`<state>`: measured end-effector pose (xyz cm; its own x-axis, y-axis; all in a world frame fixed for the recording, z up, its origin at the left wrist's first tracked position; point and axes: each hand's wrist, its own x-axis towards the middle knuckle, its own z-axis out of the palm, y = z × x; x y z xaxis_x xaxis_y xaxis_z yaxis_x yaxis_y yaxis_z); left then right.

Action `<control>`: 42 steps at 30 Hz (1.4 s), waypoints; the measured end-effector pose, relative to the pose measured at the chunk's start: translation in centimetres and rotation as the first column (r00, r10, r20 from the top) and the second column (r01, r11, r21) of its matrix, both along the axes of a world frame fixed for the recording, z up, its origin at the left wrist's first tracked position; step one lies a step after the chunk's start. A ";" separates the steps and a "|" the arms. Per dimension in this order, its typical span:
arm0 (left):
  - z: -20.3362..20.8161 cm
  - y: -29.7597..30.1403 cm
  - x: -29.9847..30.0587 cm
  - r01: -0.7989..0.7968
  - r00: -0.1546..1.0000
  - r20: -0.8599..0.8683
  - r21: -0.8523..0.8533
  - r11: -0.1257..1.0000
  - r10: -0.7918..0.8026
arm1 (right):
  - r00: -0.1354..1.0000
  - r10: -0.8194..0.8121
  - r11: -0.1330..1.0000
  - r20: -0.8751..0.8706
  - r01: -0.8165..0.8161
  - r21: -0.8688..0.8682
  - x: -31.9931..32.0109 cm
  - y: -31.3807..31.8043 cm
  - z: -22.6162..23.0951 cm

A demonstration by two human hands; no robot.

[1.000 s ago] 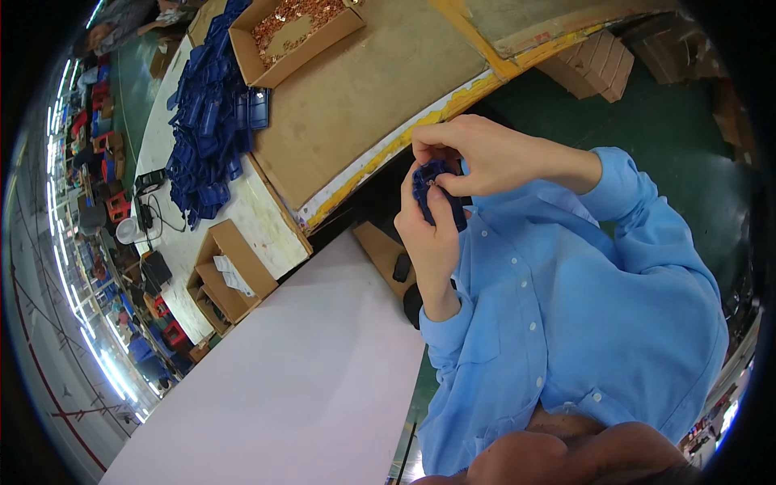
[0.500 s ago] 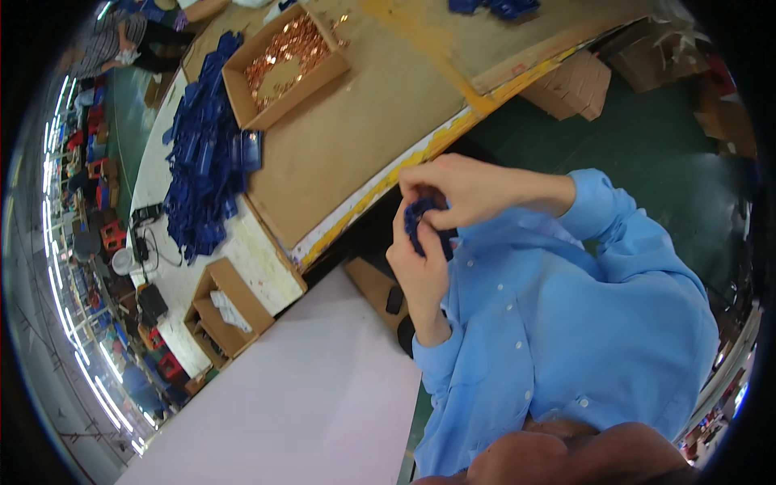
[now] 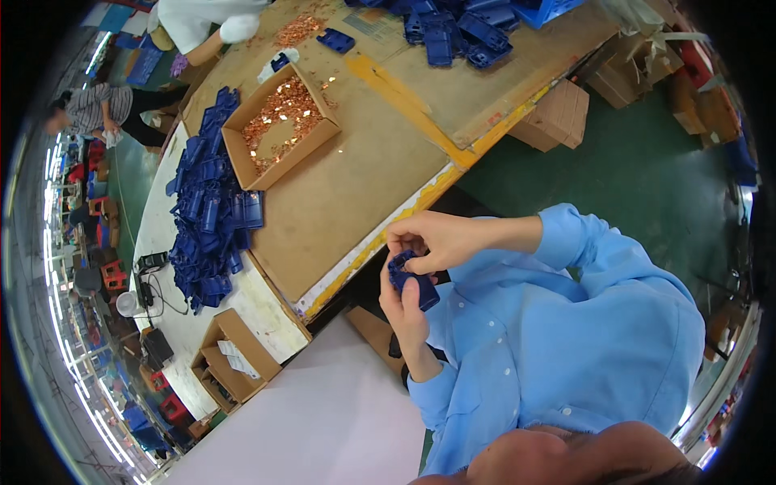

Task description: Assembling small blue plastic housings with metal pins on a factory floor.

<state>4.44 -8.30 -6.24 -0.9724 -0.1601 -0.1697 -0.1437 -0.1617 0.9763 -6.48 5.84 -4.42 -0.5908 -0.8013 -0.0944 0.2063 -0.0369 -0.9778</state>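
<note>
In front of my blue shirt, just off the table's near edge, I hold a dark blue plastic housing. My left hand is closed round it from below and the left side, with the thumb lying along its face. My right hand reaches in from the right, fingers curled over the housing's upper end and the thumb pressed on it. Whether a small piece sits under the right fingertips is hidden. On the table, an open cardboard box holds many small shiny copper-coloured pieces. Left of it lies a long heap of similar blue housings.
The table edge carries yellow tape. More blue housings lie at the far right, beside a blue bin. A divided cardboard box stands at left near a white surface. Co-workers are at the far left.
The view has shifted, bringing more of the table's far side into sight. Between my hands, the blue housing has turned so that more of its face shows. Both hands stay on it.
</note>
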 end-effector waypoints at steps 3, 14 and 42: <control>-0.6 -0.2 0.1 0.001 1.000 -0.015 -0.012 1.000 -0.001 | 0.998 -0.046 0.999 -0.051 0.046 -0.009 -0.3 -0.4 -1.5; 0.6 -8.0 -4.0 -0.310 0.947 0.028 -0.173 0.935 0.320 | 0.616 -0.414 0.769 -0.670 0.631 0.105 -9.6 5.8 -2.0; 3.7 -16.3 -17.2 -0.409 0.912 -0.285 -0.563 0.718 0.296 | 0.232 -0.324 0.780 -0.917 0.614 -0.120 -12.9 6.3 -1.6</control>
